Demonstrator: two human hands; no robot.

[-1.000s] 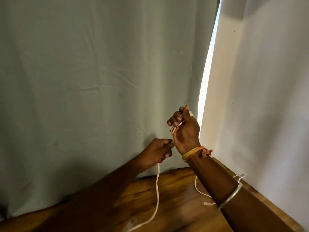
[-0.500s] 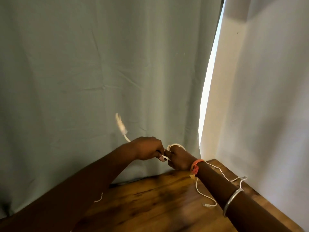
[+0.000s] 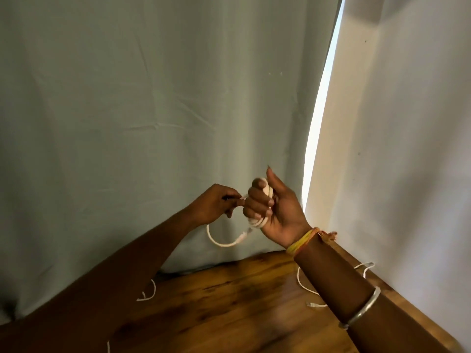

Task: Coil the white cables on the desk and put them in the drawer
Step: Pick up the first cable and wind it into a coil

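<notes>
Pale curtain (image 3: 127, 123) backs the wooden worktop (image 3: 229, 314); above it my right grip (image 3: 270, 207) is curled round a small coil of white cable (image 3: 258, 222), and my left grip (image 3: 216, 205), at its 9 o'clock, pinches the same cable. It looks light, limp and springy, so I'd pinch the sagging loop (image 3: 221, 242) near its plug (image 3: 243, 235), at 7 o'clock.

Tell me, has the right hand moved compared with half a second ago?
Yes. The right hand, its fingers curled round the coiled white cable, has risen. It was low, just above the back edge of the desk, and is now well above it.
</notes>
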